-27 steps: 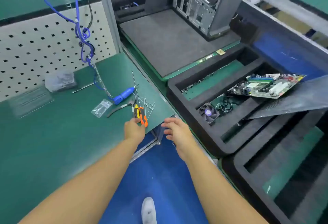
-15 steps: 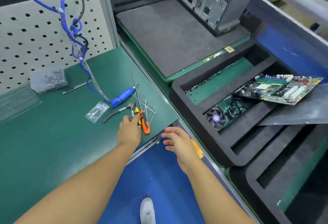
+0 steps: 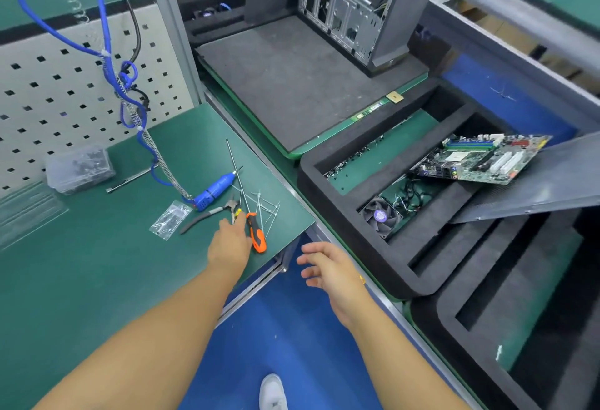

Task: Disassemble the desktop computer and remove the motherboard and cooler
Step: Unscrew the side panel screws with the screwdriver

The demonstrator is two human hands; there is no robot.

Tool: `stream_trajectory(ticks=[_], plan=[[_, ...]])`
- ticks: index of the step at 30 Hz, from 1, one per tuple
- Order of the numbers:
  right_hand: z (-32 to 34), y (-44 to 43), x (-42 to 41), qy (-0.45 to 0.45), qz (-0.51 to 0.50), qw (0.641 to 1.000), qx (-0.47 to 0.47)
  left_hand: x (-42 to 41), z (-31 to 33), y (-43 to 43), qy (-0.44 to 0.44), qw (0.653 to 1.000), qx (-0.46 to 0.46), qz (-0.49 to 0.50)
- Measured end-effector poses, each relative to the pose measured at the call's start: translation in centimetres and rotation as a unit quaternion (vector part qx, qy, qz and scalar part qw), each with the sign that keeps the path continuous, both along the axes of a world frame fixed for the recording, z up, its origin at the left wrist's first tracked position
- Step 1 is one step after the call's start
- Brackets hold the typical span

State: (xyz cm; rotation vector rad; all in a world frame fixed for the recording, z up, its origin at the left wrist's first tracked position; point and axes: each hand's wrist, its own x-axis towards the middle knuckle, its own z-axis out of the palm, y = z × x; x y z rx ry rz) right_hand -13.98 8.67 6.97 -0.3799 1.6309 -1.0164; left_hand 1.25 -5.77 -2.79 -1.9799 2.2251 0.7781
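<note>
Orange screwdriver (image 3: 256, 235) and pliers (image 3: 207, 216) beside left hand (image 3: 230, 242)

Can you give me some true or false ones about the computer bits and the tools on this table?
1. The motherboard is inside the computer case. False: it lies outside the case, over the black foam tray.
2. The fan sits in a slot of that tray. True.
3. The right hand holds the orange screwdriver. False: that hand is empty, and the screwdriver lies on the green mat beside the left hand.
4. The blue power tool lies on the green mat. True.
</note>
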Motion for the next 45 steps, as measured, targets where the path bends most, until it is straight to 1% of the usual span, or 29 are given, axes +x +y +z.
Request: stream_trajectory(ticks=[2, 4, 6, 9, 11, 13, 16, 17, 19, 21, 24, 28, 30, 32, 37, 41, 43, 45], plan=[[0.2, 0.3, 0.0, -0.001, 0.000, 1.000, -0.002, 0.3, 0.1, 0.4, 0.028, 0.999, 0.014, 0.033], [0.4, 0.6, 0.0, -0.002, 0.000, 1.000, -0.005, 0.7, 0.6, 0.8, 0.089, 0.992, 0.017, 0.083], [0.8, 1.1, -0.1, -0.005, 0.002, 1.000, -0.005, 0.8, 1.5, 1.2, 0.156, 0.979, 0.001, 0.128], [1.9, 1.7, -0.5, -0.014, -0.005, 1.000, -0.010, -0.4, 4.9, 2.9, 0.248, 0.959, -0.013, 0.138], [2.7, 2.0, -0.9, -0.023, -0.018, 0.999, -0.023, -2.1, 7.8, 4.7, 0.340, 0.929, -0.005, 0.145], [3.8, 2.5, -1.6, -0.033, -0.038, 0.998, -0.042, -4.5, 10.6, 7.0, 0.413, 0.900, 0.009, 0.137], [5.6, 3.8, -3.5, -0.040, -0.059, 0.992, -0.100, -8.6, 13.7, 11.0, 0.501, 0.858, 0.081, 0.082], [6.2, 4.5, -4.4, -0.041, -0.068, 0.989, -0.123, -10.0, 14.4, 12.5, 0.507, 0.855, 0.098, 0.051], [7.7, 6.5, -6.6, -0.040, -0.106, 0.983, -0.145, -12.9, 15.4, 15.4, 0.497, 0.861, 0.109, -0.013], [9.0, 9.2, -9.2, -0.004, -0.156, 0.977, -0.142, -15.9, 16.4, 18.2, 0.495, 0.858, 0.120, -0.064], [10.8, 14.8, -13.4, 0.079, -0.225, 0.961, -0.138, -20.6, 17.8, 22.4, 0.504, 0.840, 0.140, -0.146], [12.8, 23.9, -18.8, 0.130, -0.299, 0.933, -0.151, -26.9, 19.5, 29.1, 0.509, 0.801, 0.180, -0.257], [13.6, 28.6, -21.0, 0.141, -0.329, 0.920, -0.162, -29.9, 20.0, 33.0, 0.519, 0.784, 0.206, -0.271], [14.3, 33.5, -22.8, 0.155, -0.354, 0.907, -0.167, -32.5, 20.3, 37.2, 0.519, 0.776, 0.218, -0.285], [15.2, 45.4, -25.7, 0.175, -0.402, 0.878, -0.190, -37.4, 21.5, 47.5, 0.504, 0.766, 0.215, -0.335], [15.3, 53.7, -27.3, 0.178, -0.429, 0.863, -0.198, -40.5, 22.2, 54.7, 0.481, 0.777, 0.180, -0.364], [15.2, 57.4, -28.3, 0.176, -0.447, 0.857, -0.187, -42.2, 22.4, 57.7, 0.456, 0.777, 0.150, -0.407], [15.1, 60.8, -29.3, 0.159, -0.472, 0.850, -0.174, -44.0, 22.5, 60.3, 0.420, 0.764, 0.105, -0.478]])
